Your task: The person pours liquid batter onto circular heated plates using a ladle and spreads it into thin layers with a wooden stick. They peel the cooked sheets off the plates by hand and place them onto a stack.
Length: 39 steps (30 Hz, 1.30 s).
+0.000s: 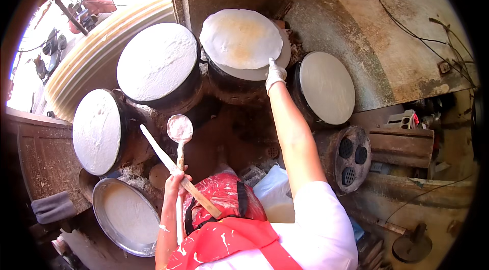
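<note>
My right hand [275,74], in a white glove, pinches the near edge of a thin round flatbread [240,38] that lies loose on the middle griddle [254,73]. My left hand [175,182] grips two tools together: a batter-coated ladle [180,128] and a flat wooden stick [160,152], both pointing up toward the griddles. A red, batter-splashed apron [224,204] covers my front.
Three more round griddles coated in white batter stand around: far left [97,131], upper left [157,61] and right [326,87]. A metal basin of batter [127,215] sits at lower left. A white plastic bag [275,193] and a perforated stove lid [351,158] lie at right.
</note>
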Each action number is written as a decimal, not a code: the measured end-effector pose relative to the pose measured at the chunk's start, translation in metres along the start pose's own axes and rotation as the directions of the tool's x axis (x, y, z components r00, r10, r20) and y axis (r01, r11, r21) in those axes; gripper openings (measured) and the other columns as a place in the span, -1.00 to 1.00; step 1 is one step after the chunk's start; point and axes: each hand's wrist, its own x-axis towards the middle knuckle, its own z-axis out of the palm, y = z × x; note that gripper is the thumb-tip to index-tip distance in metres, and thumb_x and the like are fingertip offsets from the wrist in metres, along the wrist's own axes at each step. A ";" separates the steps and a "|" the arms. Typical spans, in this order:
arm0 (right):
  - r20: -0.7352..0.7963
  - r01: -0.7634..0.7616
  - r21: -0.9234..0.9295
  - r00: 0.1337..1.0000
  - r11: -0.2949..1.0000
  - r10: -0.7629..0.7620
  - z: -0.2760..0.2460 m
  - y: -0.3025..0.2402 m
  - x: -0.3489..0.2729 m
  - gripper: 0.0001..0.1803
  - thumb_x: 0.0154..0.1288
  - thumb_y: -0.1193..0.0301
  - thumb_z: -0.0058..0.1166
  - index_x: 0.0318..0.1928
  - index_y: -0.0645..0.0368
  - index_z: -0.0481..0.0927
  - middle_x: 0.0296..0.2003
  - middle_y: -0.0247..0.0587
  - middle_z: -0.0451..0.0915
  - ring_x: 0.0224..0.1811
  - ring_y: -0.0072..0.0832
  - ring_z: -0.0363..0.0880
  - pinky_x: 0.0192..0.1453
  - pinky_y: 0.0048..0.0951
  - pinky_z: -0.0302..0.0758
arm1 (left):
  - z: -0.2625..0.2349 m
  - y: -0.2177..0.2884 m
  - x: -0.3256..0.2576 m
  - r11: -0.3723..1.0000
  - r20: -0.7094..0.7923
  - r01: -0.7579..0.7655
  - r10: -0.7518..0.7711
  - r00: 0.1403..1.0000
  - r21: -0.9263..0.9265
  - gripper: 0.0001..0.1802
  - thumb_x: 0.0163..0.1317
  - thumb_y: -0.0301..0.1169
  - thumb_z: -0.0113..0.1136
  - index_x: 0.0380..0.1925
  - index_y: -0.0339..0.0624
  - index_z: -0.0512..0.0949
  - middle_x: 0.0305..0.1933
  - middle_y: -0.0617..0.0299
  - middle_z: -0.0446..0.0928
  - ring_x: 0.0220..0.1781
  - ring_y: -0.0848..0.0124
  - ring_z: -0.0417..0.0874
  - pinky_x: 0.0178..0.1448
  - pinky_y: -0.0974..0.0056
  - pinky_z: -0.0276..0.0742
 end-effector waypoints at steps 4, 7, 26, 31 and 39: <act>-0.090 -0.224 0.006 0.970 0.975 0.224 0.018 -0.047 -0.015 -0.46 -0.07 0.14 0.38 -0.21 0.31 0.56 -0.22 -0.10 0.61 -0.33 -0.37 0.57 -0.19 -0.32 0.52 | 0.022 0.003 0.019 1.000 -0.051 -0.022 0.021 0.998 -0.016 -0.52 0.22 -0.35 0.03 0.11 -0.37 0.30 -0.46 0.08 0.57 -0.88 0.58 0.22 -0.82 0.53 0.13; -0.059 -0.264 0.001 0.963 0.965 0.263 0.017 -0.060 -0.024 -0.33 -0.09 0.17 0.39 -0.03 0.33 0.46 -0.08 -0.03 0.57 -0.13 -0.33 0.57 0.00 -0.31 0.49 | 0.030 0.006 0.023 1.000 -0.072 -0.022 0.022 0.997 -0.011 -0.53 0.22 -0.36 0.03 0.10 -0.37 0.31 -0.46 0.08 0.57 -0.88 0.58 0.21 -0.82 0.52 0.13; -0.223 -0.188 0.318 0.938 0.929 0.266 -0.059 0.030 -0.048 -0.73 0.02 0.34 0.29 -0.31 0.26 0.64 -0.31 -0.14 0.65 -0.34 -0.43 0.59 -0.16 -0.38 0.51 | -0.009 0.029 0.027 0.985 0.026 0.073 -0.078 0.997 0.156 -0.58 0.24 -0.36 0.00 0.07 -0.33 0.36 -0.47 0.12 0.57 -0.88 0.60 0.20 -0.81 0.53 0.11; -0.312 0.111 0.433 0.950 0.894 0.033 -0.120 0.028 -0.090 -0.81 0.09 0.45 0.21 -0.34 0.33 0.56 -0.36 -0.20 0.62 -0.40 -0.49 0.50 -0.24 -0.44 0.48 | -0.023 0.030 0.022 0.979 0.068 0.098 -0.112 0.991 0.181 -0.57 0.24 -0.36 -0.01 0.09 -0.31 0.33 -0.46 0.11 0.56 -0.88 0.61 0.19 -0.82 0.53 0.11; -0.435 0.287 0.531 0.900 0.798 -0.034 -0.326 0.056 -0.222 -0.72 0.09 0.33 0.23 -0.25 0.27 0.57 -0.34 -0.30 0.60 -0.36 -0.55 0.43 -0.22 -0.44 0.39 | -0.051 0.024 0.012 0.962 0.219 0.229 -0.257 0.941 0.146 -0.52 0.33 -0.30 -0.06 0.20 -0.24 0.24 -0.33 0.16 0.53 -0.86 0.63 0.26 -0.83 0.59 0.24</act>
